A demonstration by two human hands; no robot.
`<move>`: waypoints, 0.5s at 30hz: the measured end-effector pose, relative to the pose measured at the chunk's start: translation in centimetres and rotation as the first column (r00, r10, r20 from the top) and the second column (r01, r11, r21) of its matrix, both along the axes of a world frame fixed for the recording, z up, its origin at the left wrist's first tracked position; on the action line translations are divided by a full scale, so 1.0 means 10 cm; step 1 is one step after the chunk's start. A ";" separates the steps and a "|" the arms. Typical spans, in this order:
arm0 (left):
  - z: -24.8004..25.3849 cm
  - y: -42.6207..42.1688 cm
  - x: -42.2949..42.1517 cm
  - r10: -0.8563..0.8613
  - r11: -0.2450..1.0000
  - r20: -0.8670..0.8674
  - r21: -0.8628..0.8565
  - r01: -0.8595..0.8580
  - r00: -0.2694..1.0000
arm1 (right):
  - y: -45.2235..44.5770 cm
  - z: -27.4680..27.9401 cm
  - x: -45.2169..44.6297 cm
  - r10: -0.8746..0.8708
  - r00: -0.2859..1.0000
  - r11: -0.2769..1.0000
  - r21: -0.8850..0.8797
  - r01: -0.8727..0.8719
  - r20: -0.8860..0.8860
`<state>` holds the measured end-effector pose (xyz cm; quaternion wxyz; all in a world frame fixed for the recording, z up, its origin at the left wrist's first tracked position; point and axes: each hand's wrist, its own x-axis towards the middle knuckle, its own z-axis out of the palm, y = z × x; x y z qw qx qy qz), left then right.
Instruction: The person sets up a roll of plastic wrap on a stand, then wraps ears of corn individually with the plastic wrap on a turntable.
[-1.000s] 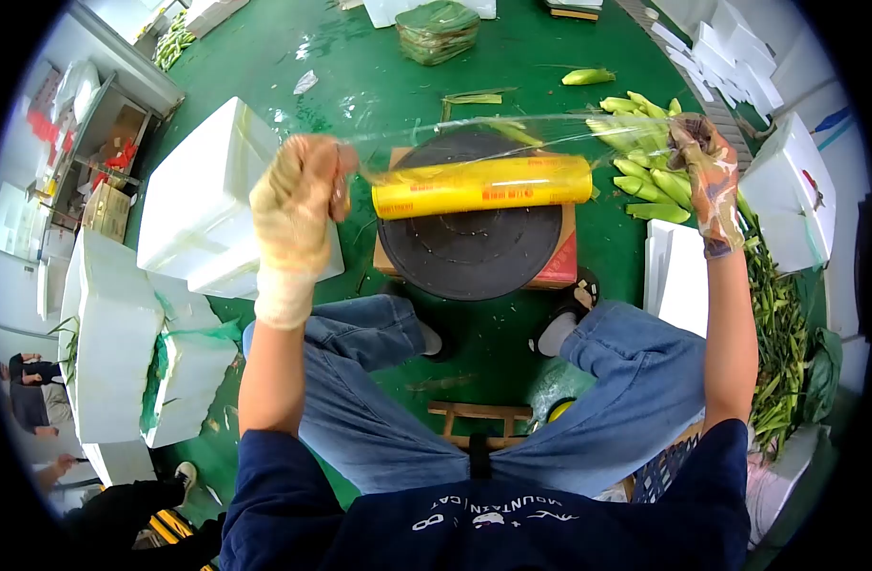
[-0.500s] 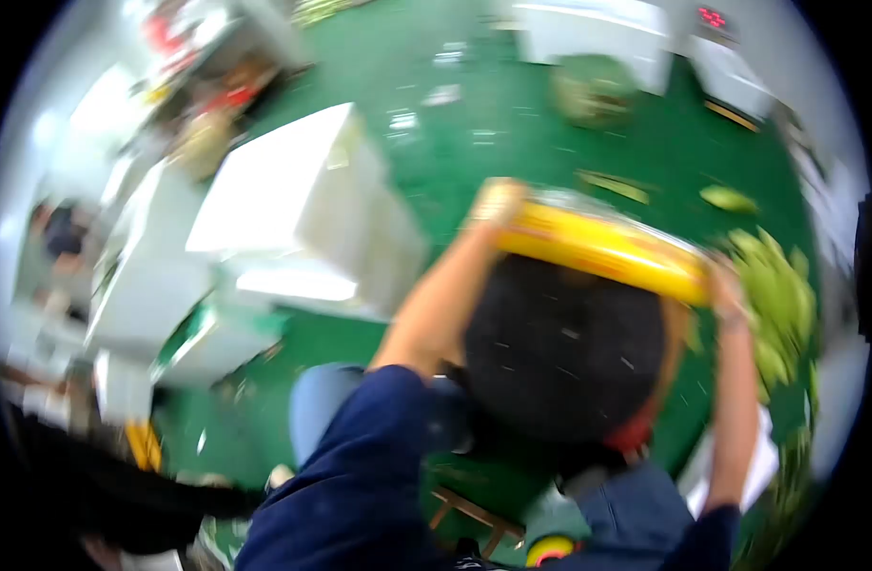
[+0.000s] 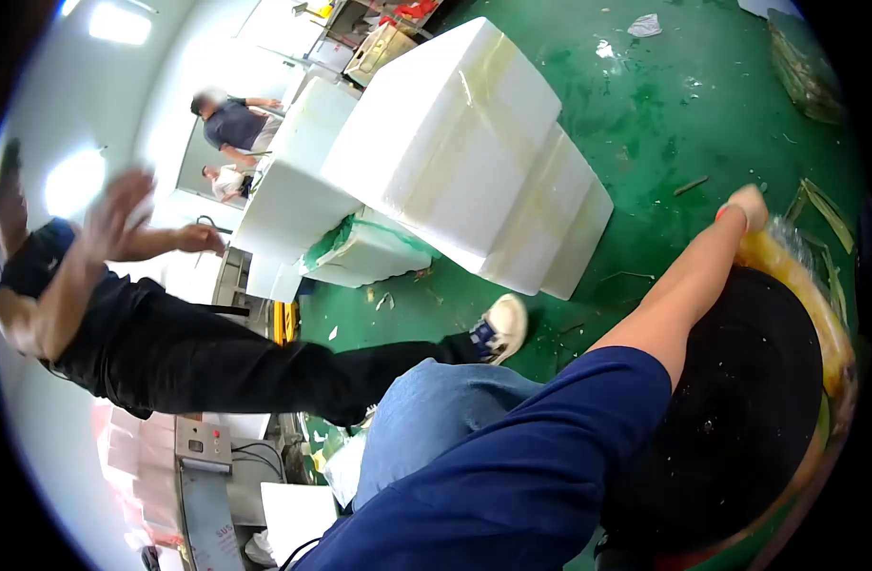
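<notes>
A yellow roll of plastic film [image 3: 795, 276] lies along the far edge of a round black top [image 3: 731, 409] in front of me. My left hand [image 3: 746, 206] is closed around the roll's far end, with a red band at the wrist. My right hand [image 3: 843, 404] shows only dimly at the view's right edge, closed at the near end of the roll; its fingers are partly hidden. Clear crinkled plastic [image 3: 793, 238] sits beside the roll.
Large white foam boxes [image 3: 455, 143] stand left of my arm. Another person [image 3: 122, 333] in dark clothes is close on my left, one shoe [image 3: 502, 328] near my knee. Two people work farther back. A control box [image 3: 204, 444] is at lower left. Leaf scraps [image 3: 826, 214] lie on the green floor.
My view has swung left, so the roll and black top now sit at the right edge. The nearby person has come fully into view. Both hands stay at the roll.
</notes>
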<state>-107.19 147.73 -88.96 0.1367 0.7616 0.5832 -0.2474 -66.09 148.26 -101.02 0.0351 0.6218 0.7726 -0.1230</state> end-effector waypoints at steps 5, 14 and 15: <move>0.29 -0.38 -0.20 0.136 0.989 0.118 -0.077 -0.128 0.984 | -0.13 0.02 0.30 0.060 0.998 0.997 0.056 -0.058 -0.029; 1.99 -1.87 0.06 -0.080 0.914 0.453 0.388 -0.116 0.888 | -1.63 2.37 0.31 0.108 0.936 0.983 0.179 -0.050 -0.336; 2.07 -2.04 -0.01 -0.175 0.889 0.509 0.449 -0.086 0.843 | -1.80 2.61 0.35 0.147 0.873 0.973 0.226 -0.043 -0.466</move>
